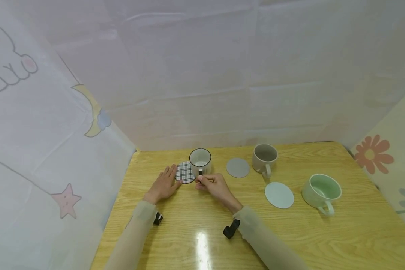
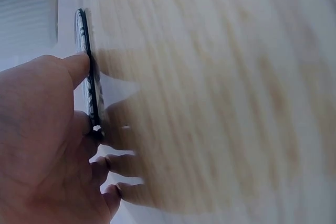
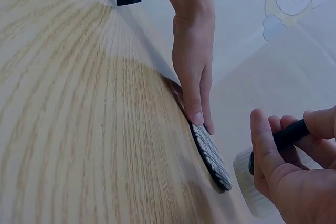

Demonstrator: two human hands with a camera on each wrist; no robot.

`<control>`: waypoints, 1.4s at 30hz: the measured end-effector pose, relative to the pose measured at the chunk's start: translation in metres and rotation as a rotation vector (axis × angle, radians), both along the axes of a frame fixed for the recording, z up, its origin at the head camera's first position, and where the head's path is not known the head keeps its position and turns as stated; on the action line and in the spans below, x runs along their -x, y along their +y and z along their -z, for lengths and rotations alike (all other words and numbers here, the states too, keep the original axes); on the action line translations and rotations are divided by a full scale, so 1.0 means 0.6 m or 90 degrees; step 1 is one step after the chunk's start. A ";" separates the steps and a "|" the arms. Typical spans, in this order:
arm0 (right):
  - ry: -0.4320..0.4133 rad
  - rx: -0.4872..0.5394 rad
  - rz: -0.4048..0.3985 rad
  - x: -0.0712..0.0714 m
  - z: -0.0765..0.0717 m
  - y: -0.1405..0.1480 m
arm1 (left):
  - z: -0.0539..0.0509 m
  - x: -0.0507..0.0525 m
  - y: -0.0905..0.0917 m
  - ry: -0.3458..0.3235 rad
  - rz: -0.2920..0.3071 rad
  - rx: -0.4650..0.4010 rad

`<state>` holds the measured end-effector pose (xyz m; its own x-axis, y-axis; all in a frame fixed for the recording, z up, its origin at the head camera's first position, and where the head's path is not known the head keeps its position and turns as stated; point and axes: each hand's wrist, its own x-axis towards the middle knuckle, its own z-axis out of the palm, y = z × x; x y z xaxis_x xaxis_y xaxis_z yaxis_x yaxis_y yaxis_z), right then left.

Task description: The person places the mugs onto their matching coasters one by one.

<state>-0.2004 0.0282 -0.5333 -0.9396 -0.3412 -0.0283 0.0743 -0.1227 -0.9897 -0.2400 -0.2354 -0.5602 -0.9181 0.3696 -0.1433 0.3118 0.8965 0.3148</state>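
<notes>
1. Nearest on the wood-grained worktop (image 1: 175, 240) were the two pale sleeves, the left sleeve (image 1: 136, 228) and the right sleeve (image 1: 263, 234), a black strap fitting (image 1: 231, 229) showing by the right wrist.
2. Off to the right stood a green mug (image 1: 321, 192), handle toward the person, and left of it a pale blue coaster (image 1: 279, 195) lay flat, well apart from both hands.
3. The right hand (image 1: 216, 186) pinched the dark handle (image 1: 200, 172) of a white mug between thumb and fingers.
4. The left hand (image 1: 163, 184) lay with its fingers extended and spread, gripping nothing; its thumb and forefinger touched the edge of a plaid coaster (image 1: 184, 172), steadying it, by the look of things.
5. The white mug (image 1: 200, 161) was ahead and slightly left of the right hand, its handle pointing back toward the person and its mouth upward. The right hand was the nearer one; the left hand was across the coaster from it. The head view showed the mug overlapping the coaster's right part, while the left wrist view showed a gap beneath its base: raised, not touching.
6. Farther right lay a grey coaster (image 1: 237, 167), with a taupe mug (image 1: 264, 158) just beside it.
7. Behind everything hung a pale backdrop (image 1: 202, 93).
</notes>
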 end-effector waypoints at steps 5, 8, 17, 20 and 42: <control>0.000 -0.008 0.005 0.000 0.002 -0.005 | 0.004 0.002 0.001 0.003 0.000 -0.005; -0.003 -0.011 0.011 0.000 0.003 -0.006 | 0.005 0.001 0.004 0.005 0.003 -0.007; 0.001 -0.024 0.019 0.002 0.005 -0.010 | 0.005 0.002 0.007 0.006 0.010 -0.006; 0.001 -0.026 0.021 0.005 0.006 -0.012 | 0.005 0.004 0.007 0.007 0.015 -0.013; 0.033 0.011 -0.007 0.008 0.015 -0.055 | 0.003 0.002 -0.004 -0.004 0.005 -0.004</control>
